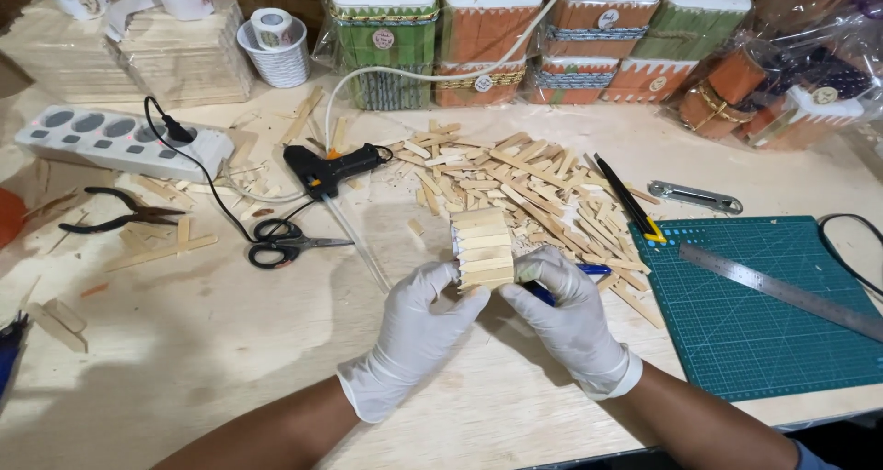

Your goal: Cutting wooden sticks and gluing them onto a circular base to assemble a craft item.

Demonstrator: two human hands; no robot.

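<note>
A pale wooden table [184, 341] carries a stick pile [524, 180] at centre, scissors [285, 242] centre-left, power strip [120, 139] upper left, green mat [763, 304] right.

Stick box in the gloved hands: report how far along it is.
Done: the stick box already has a wall of flat wooden sticks laid side by side. In hand: the left hand and right hand grip it, the right also holding a blue pen. Left: loose sticks lie unused; the glue gun rests aside.

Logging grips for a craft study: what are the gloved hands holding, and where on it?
Both hold a small box of wooden sticks: left hand at its lower left edge, right hand at its lower right, with a blue pen also in its fingers.
</note>
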